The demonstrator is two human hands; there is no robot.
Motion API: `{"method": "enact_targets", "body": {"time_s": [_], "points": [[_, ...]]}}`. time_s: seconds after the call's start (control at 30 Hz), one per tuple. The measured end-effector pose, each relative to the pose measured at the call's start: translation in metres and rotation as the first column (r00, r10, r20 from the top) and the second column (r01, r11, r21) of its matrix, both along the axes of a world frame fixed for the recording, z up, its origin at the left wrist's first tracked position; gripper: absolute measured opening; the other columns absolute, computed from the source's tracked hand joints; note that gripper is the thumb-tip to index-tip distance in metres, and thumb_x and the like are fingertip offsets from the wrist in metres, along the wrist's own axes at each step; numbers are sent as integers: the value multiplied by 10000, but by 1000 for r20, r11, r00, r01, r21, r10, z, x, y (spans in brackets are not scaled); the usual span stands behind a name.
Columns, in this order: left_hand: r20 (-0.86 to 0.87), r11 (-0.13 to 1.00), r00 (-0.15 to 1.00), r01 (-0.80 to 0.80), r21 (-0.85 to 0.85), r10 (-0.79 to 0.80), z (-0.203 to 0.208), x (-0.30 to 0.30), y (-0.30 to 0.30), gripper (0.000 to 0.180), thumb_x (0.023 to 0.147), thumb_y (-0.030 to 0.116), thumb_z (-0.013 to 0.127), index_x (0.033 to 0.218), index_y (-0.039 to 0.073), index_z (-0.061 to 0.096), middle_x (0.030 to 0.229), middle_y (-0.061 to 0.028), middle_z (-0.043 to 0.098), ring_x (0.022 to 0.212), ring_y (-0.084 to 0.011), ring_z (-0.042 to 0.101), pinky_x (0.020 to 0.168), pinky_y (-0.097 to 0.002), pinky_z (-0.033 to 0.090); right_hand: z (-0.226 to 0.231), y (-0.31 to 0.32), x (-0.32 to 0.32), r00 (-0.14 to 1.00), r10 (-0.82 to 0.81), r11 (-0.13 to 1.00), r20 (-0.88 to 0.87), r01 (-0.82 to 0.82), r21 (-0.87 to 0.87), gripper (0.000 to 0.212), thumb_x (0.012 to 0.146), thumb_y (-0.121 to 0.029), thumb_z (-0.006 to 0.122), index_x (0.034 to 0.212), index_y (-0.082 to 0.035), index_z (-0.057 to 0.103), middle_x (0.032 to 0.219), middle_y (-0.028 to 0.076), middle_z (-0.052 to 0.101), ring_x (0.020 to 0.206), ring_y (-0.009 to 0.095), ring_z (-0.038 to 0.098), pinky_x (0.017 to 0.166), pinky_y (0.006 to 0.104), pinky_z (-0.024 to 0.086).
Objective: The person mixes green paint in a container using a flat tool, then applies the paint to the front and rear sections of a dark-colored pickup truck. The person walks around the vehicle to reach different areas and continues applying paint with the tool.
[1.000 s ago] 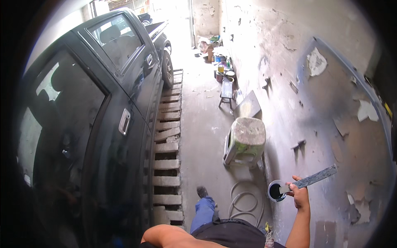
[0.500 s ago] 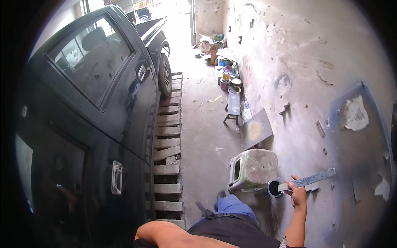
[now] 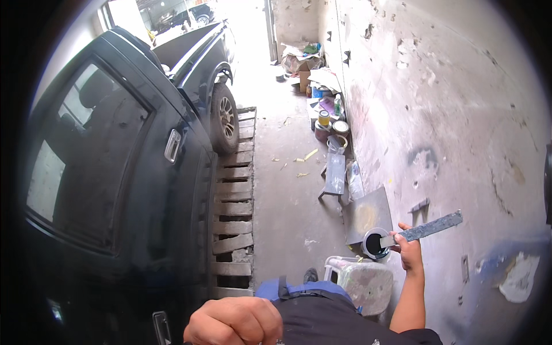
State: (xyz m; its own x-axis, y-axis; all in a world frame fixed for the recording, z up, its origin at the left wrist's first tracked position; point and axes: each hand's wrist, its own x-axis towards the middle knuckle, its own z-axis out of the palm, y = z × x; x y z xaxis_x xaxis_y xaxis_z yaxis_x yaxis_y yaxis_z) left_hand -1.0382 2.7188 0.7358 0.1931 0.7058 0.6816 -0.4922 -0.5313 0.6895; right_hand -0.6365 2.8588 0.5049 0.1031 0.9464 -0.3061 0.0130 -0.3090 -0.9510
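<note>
My right hand (image 3: 409, 250) reaches out at the right, closed on a cup (image 3: 368, 246) of black liquid that looks like paint. The same hand pins a flat stir stick (image 3: 432, 225) with its thumb; the pale end dips over the cup, and the blue-grey crusted end points up to the right. Low in the middle, close to my body, my left hand (image 3: 236, 321) is curled with knuckles up. Whatever its fingers may hold is hidden. Just below the cup stands a paint-stained plastic stool (image 3: 365, 285).
A dark pickup truck (image 3: 190, 190) fills the left side, beside a slatted floor pit (image 3: 233, 227). Ahead along the stained wall (image 3: 477, 126) are a leaning board (image 3: 368, 215), a small bench (image 3: 334, 174), paint cans (image 3: 323, 127) and a pile of clutter (image 3: 302, 57).
My view has shifted forward along the truck, past the stool. My left hand has come into view at the bottom. The right hand keeps hold of the cup and stick.
</note>
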Motion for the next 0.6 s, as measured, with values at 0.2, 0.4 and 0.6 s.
{"method": "enact_targets", "body": {"time_s": [0.2, 0.4, 0.6], "points": [[99, 991, 992, -72, -114, 84, -18, -32, 122, 429, 1027, 288, 539, 722, -11, 582, 520, -67, 507, 392, -183, 457, 425, -322, 368, -1, 140, -34, 998, 6, 1000, 55, -6, 7, 499, 921, -93, 573, 1397, -44, 430, 1114, 144, 672, 928, 192, 661, 703, 319, 583], [76, 999, 997, -16, -30, 18, -41, -115, 262, 150, 868, -26, 685, 981, -123, 665, 598, -145, 587, 430, -204, 495, 430, -310, 351, 1, 271, -98, 999, -34, 999, 42, 33, 22, 489, 924, -91, 568, 1393, -46, 438, 1125, 164, 666, 951, 210, 668, 722, 343, 592], [40, 988, 990, 129, 90, -133, -17, -182, 416, 349, 839, 72, 764, 1087, -144, 649, 805, -241, 682, 664, -326, 675, 574, -381, 519, 19, 381, -161, 995, -100, 995, 24, 100, -14, 497, 925, -82, 572, 1398, -43, 427, 1105, 169, 672, 918, 210, 682, 686, 322, 597]]}}
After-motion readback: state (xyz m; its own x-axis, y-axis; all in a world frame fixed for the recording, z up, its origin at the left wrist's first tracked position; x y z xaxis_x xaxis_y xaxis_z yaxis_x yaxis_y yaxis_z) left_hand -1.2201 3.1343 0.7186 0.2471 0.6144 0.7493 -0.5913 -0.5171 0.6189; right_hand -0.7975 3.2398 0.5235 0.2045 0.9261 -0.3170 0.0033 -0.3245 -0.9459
